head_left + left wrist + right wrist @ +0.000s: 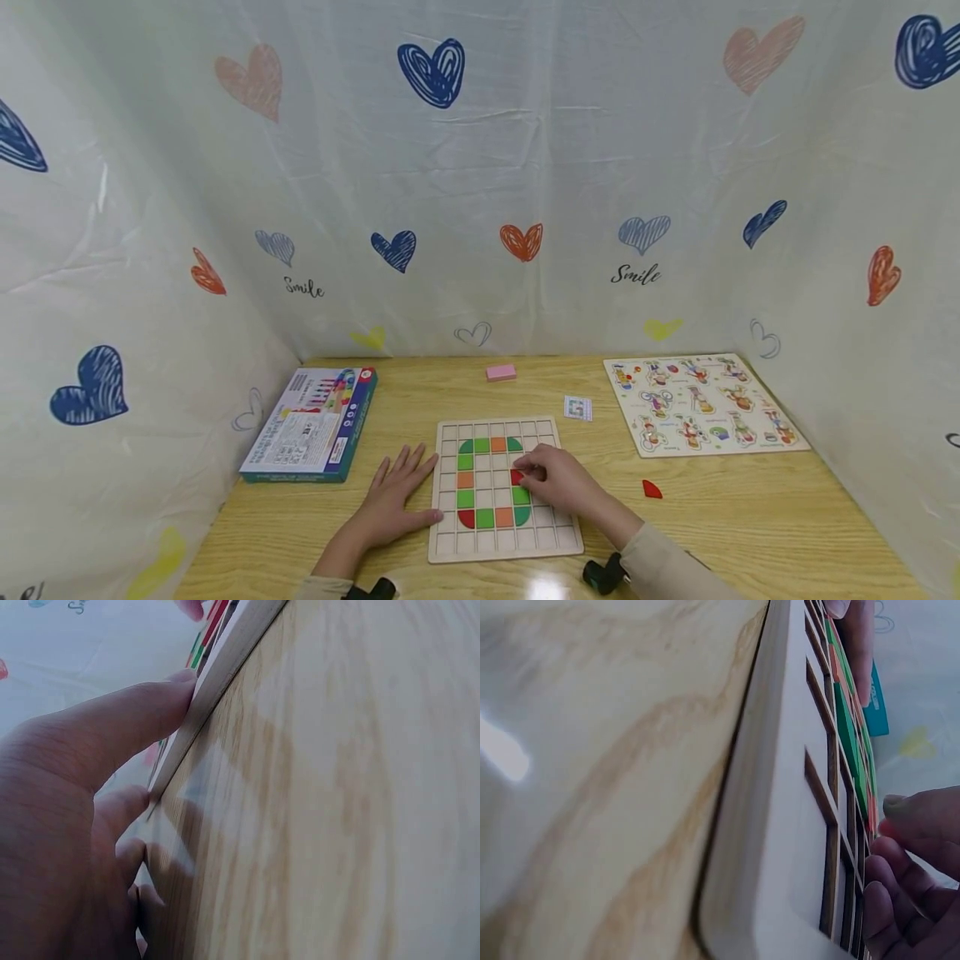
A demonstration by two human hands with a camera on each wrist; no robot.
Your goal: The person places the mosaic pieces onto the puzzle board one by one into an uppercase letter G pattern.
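Observation:
A wooden grid board (450, 542) lies on the table in front of me, with green, orange and red tiles set in a ring on it. My right hand (558, 482) rests on the board's right side and pinches a red tile (516, 477) at the ring's right edge. In the right wrist view its curled fingertips (907, 862) hover just over the board (780, 825). My left hand (397, 496) lies flat on the table at the board's left edge. Its thumb (135, 712) touches the board's rim (225, 667).
A loose red tile (652, 489) lies on the table right of the board. A small card (577, 407) and a pink block (501, 372) sit behind it. The game box (311, 423) is at the left, a picture puzzle board (705, 404) at the back right. Curtains enclose the table.

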